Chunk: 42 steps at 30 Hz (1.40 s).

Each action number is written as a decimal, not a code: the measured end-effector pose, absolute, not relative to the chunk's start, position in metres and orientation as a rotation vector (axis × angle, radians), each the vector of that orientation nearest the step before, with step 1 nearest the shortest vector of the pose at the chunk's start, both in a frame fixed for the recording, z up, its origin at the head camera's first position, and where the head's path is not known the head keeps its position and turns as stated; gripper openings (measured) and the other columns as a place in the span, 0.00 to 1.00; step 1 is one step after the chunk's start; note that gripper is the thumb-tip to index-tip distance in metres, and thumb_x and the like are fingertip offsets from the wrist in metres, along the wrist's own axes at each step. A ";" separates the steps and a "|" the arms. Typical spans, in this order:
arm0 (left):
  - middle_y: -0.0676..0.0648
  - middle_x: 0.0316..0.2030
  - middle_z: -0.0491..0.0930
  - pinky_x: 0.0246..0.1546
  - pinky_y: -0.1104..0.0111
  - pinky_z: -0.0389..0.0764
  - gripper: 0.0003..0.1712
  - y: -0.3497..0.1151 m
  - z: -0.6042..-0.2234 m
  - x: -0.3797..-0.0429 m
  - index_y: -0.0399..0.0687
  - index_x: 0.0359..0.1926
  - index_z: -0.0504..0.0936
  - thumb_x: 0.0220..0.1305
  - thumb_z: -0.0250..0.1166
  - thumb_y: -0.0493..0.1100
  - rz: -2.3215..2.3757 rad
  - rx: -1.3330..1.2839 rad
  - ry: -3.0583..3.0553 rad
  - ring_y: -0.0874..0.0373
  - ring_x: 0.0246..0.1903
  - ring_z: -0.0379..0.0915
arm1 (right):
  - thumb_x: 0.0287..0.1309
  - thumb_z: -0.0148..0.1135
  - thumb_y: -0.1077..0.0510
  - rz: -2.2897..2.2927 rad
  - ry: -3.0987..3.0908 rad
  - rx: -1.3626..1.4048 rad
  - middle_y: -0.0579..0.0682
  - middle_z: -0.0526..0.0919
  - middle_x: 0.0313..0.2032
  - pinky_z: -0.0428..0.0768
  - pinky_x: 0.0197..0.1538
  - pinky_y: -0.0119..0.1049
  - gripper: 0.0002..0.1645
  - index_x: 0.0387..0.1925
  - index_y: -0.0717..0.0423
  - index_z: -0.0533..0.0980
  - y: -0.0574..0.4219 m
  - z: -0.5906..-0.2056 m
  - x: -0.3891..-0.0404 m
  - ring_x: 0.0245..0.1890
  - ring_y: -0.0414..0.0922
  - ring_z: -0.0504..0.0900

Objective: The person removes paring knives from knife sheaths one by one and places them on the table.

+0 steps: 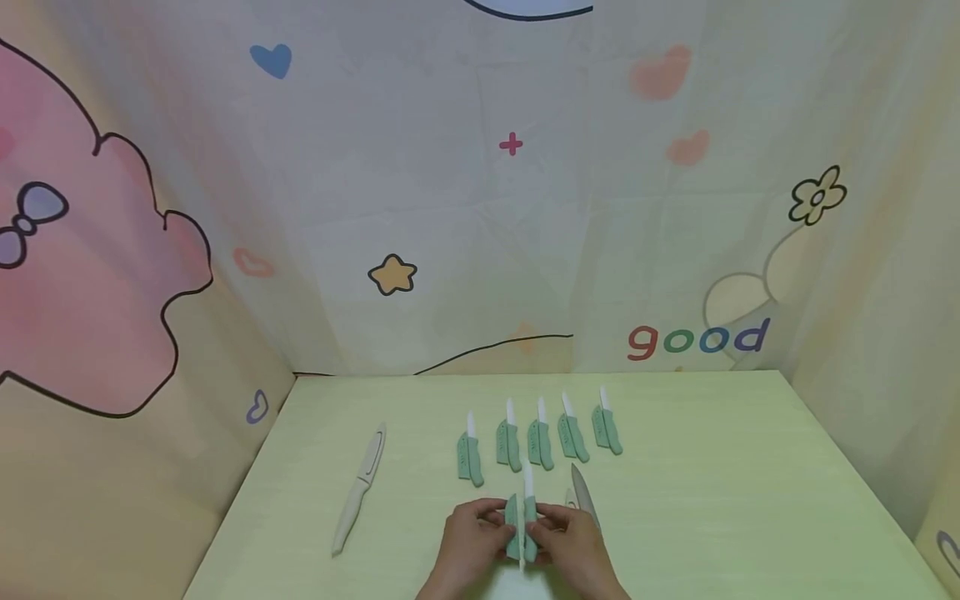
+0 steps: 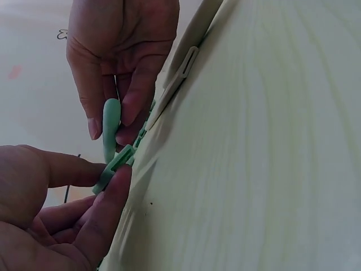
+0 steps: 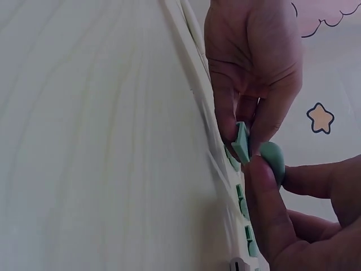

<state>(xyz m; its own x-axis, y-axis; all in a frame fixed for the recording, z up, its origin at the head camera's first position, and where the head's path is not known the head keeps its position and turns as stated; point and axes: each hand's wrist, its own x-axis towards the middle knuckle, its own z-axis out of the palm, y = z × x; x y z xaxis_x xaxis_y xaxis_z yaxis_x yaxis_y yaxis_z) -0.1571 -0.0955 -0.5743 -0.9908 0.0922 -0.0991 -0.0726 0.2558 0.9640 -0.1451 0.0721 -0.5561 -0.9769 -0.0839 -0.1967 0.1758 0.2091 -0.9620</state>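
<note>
My left hand (image 1: 471,540) pinches a flat green blade cover (image 1: 512,527) between thumb and fingers. Close beside it, my right hand (image 1: 576,542) holds a small knife by its rounded green handle (image 1: 530,529), its white blade (image 1: 528,481) pointing away from me. The left wrist view shows the cover (image 2: 115,169) just below the knife handle (image 2: 111,127), both held above the table. From the right wrist, the handle (image 3: 273,160) is seen between thumb and fingers, while the cover (image 3: 241,143) sits in the other hand.
Several matching green knives (image 1: 539,442) with covers alongside lie in a row farther back on the pale table (image 1: 750,483). A larger light-handled knife (image 1: 360,487) is at the left. Behind my right hand lies a grey-bladed knife (image 1: 582,492), partly hidden. A printed curtain (image 1: 450,167) hangs behind.
</note>
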 end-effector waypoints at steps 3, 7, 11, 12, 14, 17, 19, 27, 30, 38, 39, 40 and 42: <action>0.51 0.25 0.81 0.20 0.71 0.81 0.17 -0.093 -0.577 -0.159 0.40 0.44 0.85 0.50 0.70 0.33 1.755 0.008 2.476 0.62 0.21 0.77 | 0.56 0.65 0.63 -1.790 2.345 0.066 0.53 0.84 0.30 0.86 0.27 0.36 0.23 0.52 0.73 0.76 0.074 -0.557 -0.145 0.26 0.45 0.82; 0.55 0.22 0.79 0.20 0.71 0.78 0.16 -0.088 -0.576 -0.160 0.43 0.42 0.86 0.48 0.71 0.34 1.649 -0.012 2.590 0.64 0.19 0.73 | 0.55 0.65 0.62 -1.696 2.428 0.046 0.51 0.85 0.28 0.83 0.25 0.35 0.23 0.50 0.73 0.77 0.077 -0.559 -0.144 0.21 0.43 0.81; 0.56 0.21 0.79 0.20 0.71 0.78 0.16 -0.083 -0.575 -0.159 0.41 0.42 0.86 0.48 0.72 0.34 1.564 -0.001 2.662 0.65 0.18 0.71 | 0.54 0.66 0.61 -1.632 2.471 0.040 0.49 0.84 0.26 0.82 0.24 0.36 0.24 0.50 0.73 0.77 0.078 -0.560 -0.144 0.19 0.42 0.80; 0.56 0.22 0.79 0.20 0.71 0.78 0.16 -0.082 -0.575 -0.158 0.41 0.42 0.85 0.47 0.72 0.35 1.547 0.001 2.674 0.65 0.18 0.71 | 0.54 0.66 0.60 -1.614 2.486 0.034 0.48 0.84 0.26 0.82 0.24 0.36 0.24 0.50 0.73 0.77 0.078 -0.560 -0.144 0.19 0.42 0.80; 0.57 0.21 0.78 0.21 0.71 0.78 0.17 -0.081 -0.576 -0.158 0.40 0.42 0.85 0.47 0.72 0.34 1.511 0.001 2.698 0.65 0.18 0.71 | 0.54 0.67 0.60 -1.581 2.515 0.027 0.48 0.84 0.26 0.82 0.24 0.35 0.25 0.51 0.72 0.77 0.078 -0.560 -0.144 0.18 0.41 0.79; 0.57 0.21 0.77 0.22 0.71 0.77 0.18 -0.079 -0.576 -0.158 0.40 0.43 0.85 0.46 0.72 0.34 1.469 0.012 2.738 0.67 0.18 0.70 | 0.53 0.68 0.60 -1.521 2.570 0.018 0.47 0.84 0.25 0.81 0.24 0.35 0.25 0.51 0.71 0.77 0.076 -0.560 -0.143 0.17 0.40 0.79; 0.57 0.21 0.77 0.22 0.71 0.78 0.19 -0.077 -0.576 -0.158 0.39 0.43 0.84 0.46 0.72 0.34 1.451 0.034 2.763 0.68 0.19 0.70 | 0.52 0.68 0.60 -1.477 2.611 0.016 0.46 0.83 0.24 0.80 0.24 0.34 0.25 0.51 0.70 0.77 0.076 -0.560 -0.143 0.16 0.39 0.78; 0.55 0.23 0.76 0.23 0.72 0.78 0.16 -0.073 -0.573 -0.154 0.40 0.40 0.85 0.46 0.72 0.34 1.377 0.089 2.844 0.70 0.22 0.69 | 0.50 0.71 0.58 -1.304 2.774 -0.020 0.41 0.80 0.20 0.78 0.27 0.35 0.24 0.49 0.64 0.81 0.072 -0.561 -0.144 0.18 0.36 0.73; 0.55 0.23 0.75 0.22 0.72 0.76 0.16 -0.071 -0.573 -0.154 0.40 0.40 0.84 0.46 0.72 0.34 1.353 0.100 2.875 0.69 0.22 0.68 | 0.49 0.72 0.58 -1.241 2.833 -0.051 0.40 0.78 0.20 0.77 0.27 0.35 0.23 0.48 0.63 0.81 0.072 -0.560 -0.144 0.20 0.36 0.72; 0.56 0.20 0.71 0.19 0.73 0.70 0.11 -0.069 -0.569 -0.153 0.43 0.34 0.86 0.46 0.71 0.35 1.264 0.106 2.927 0.67 0.20 0.63 | 0.46 0.74 0.59 -1.122 2.923 -0.091 0.41 0.74 0.18 0.72 0.25 0.34 0.22 0.45 0.64 0.82 0.071 -0.559 -0.144 0.20 0.38 0.68; 0.56 0.20 0.70 0.19 0.73 0.69 0.10 -0.069 -0.569 -0.153 0.44 0.33 0.86 0.46 0.71 0.35 1.256 0.102 2.922 0.67 0.20 0.62 | 0.46 0.74 0.59 -1.110 2.926 -0.095 0.41 0.73 0.18 0.71 0.24 0.33 0.22 0.45 0.64 0.82 0.071 -0.558 -0.144 0.20 0.39 0.67; 0.56 0.20 0.69 0.19 0.73 0.68 0.09 -0.069 -0.568 -0.153 0.45 0.33 0.86 0.46 0.71 0.36 1.248 0.100 2.919 0.66 0.20 0.62 | 0.46 0.73 0.59 -1.099 2.928 -0.104 0.41 0.72 0.18 0.71 0.23 0.33 0.22 0.45 0.64 0.82 0.071 -0.558 -0.144 0.19 0.39 0.67; 0.56 0.20 0.68 0.19 0.73 0.68 0.09 -0.069 -0.568 -0.152 0.45 0.32 0.86 0.46 0.72 0.36 1.230 0.107 2.916 0.66 0.21 0.61 | 0.46 0.73 0.59 -1.077 2.923 -0.122 0.42 0.71 0.17 0.69 0.22 0.32 0.21 0.45 0.64 0.83 0.071 -0.558 -0.145 0.18 0.39 0.66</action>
<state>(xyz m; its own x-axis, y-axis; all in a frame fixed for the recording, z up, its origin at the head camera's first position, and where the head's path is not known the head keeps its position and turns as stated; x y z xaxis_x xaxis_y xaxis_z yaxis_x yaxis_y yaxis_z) -0.1522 -0.0691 -0.5684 -0.9974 0.0523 0.0499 0.0722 0.6959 0.7145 -0.1447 0.0709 -0.5576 -0.9966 -0.0819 0.0042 -0.0650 0.7583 -0.6487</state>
